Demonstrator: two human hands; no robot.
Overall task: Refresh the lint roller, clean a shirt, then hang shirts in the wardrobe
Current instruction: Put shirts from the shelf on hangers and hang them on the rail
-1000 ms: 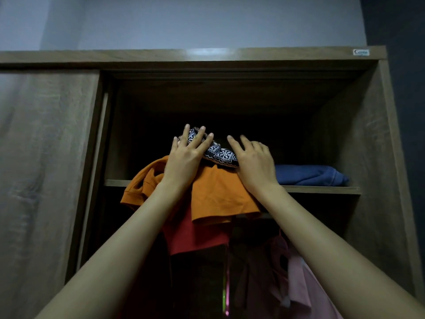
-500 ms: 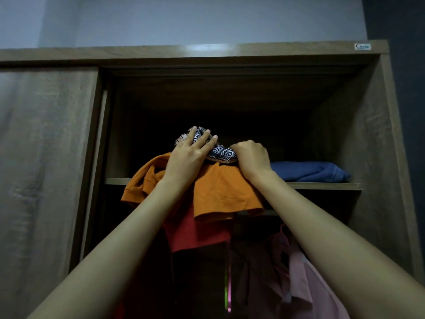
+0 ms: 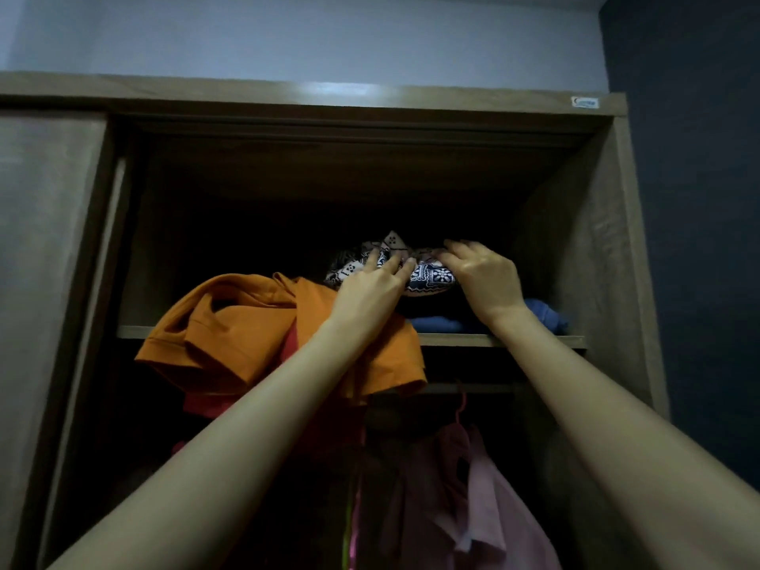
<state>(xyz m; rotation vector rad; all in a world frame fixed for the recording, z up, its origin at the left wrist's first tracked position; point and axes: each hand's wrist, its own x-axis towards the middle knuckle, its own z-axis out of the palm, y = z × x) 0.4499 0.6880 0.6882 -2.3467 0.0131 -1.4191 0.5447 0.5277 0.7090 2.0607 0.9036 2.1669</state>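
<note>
Both my arms reach up to the wardrobe's upper shelf (image 3: 493, 340). A black-and-white patterned shirt (image 3: 432, 276) lies bunched up there, above a folded blue garment (image 3: 545, 315). My left hand (image 3: 370, 288) holds its left side with the fingertips in the cloth. My right hand (image 3: 483, 277) grips its right side with curled fingers. An orange shirt (image 3: 246, 322) spills over the shelf's front edge to the left, under my left wrist. A red garment (image 3: 205, 405) hangs out below it.
Below the shelf a rail (image 3: 489, 388) carries pink shirts (image 3: 489, 495) on a pink hanger. The sliding door (image 3: 45, 281) covers the wardrobe's left half. The wardrobe's right side wall (image 3: 584, 261) is close to my right hand. The back of the shelf is dark.
Both hands closed on the patterned shirt, bunched it, and carried it right, off the orange shirt and over the blue garment. The view has shifted too.
</note>
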